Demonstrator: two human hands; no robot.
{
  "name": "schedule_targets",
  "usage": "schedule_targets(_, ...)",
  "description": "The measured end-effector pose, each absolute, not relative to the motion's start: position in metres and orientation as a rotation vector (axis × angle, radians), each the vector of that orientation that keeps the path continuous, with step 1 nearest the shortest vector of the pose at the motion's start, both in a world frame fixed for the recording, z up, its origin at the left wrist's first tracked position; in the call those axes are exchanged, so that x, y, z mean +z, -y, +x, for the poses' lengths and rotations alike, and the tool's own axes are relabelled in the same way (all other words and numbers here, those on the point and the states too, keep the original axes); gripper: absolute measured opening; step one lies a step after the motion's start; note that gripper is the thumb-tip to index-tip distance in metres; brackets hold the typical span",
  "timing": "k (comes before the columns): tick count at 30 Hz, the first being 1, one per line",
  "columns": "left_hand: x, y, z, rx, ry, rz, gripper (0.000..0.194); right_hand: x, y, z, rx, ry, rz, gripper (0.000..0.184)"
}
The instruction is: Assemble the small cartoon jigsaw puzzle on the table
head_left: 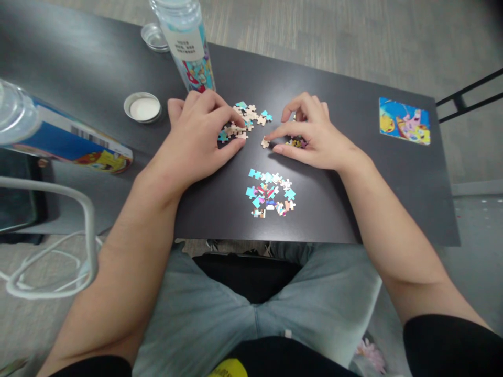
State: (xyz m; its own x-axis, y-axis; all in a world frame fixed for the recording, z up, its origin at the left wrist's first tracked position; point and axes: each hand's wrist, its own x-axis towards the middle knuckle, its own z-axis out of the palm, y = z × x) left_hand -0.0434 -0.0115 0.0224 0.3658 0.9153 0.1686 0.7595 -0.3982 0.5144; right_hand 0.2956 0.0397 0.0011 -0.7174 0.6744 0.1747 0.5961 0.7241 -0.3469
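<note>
Small jigsaw pieces lie on a dark table [393, 188]. My left hand [200, 133] rests curled on the table, its fingertips pressed on a loose cluster of pieces [245, 118]. My right hand [308, 133] is bent over a few more pieces [295, 141], its index finger touching a single tan piece [265, 142]. Nearer to me, between my forearms, sits a second heap of blue and red pieces [271, 192], untouched.
A clear puzzle tube [186, 44] stands behind my left hand; its cap [154, 36] lies beyond it. A white lid [143, 107] sits left of my hand. Another tube [58, 136] lies at far left. A cartoon picture card [404, 120] rests at right.
</note>
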Motion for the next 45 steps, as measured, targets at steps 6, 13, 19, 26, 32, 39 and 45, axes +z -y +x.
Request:
schedule_targets(6, 0.019, 0.01, -0.044, 0.669, -1.427, 2.286, 0.025, -0.003, -0.038, 0.291, 0.423, 2.578, -1.016, 0.044)
schedule_targets(13, 0.021, 0.009, -0.042, 0.685, -1.47, 2.234, 0.023, -0.006, -0.038, 0.284, 0.489, 2.555, -1.002, 0.024)
schedule_targets(19, 0.018, 0.009, -0.046, 0.69, -1.567, 2.234, 0.031, -0.001, -0.035, 0.285, 0.457, 2.617, -0.957, 0.029)
schedule_targets(26, 0.016, 0.007, -0.053, 0.745, -1.557, 2.273, 0.037, 0.017, -0.03, 0.282, 0.535, 2.618, -1.069, 0.026)
schedule_targets(32, 0.017, 0.008, -0.047, 0.667, -1.567, 2.246, 0.037, 0.023, -0.032, 0.29, 0.565, 2.651, -0.995, 0.033)
schedule_targets(39, 0.015, 0.008, -0.047, 0.667, -1.508, 2.248, 0.034, 0.023, -0.034, 0.293, 0.513, 2.602, -1.073, 0.045)
schedule_targets(45, 0.019, 0.01, -0.043, 0.665, -1.454, 2.249, 0.028, 0.009, -0.029, 0.283, 0.492, 2.594, -1.053, 0.056)
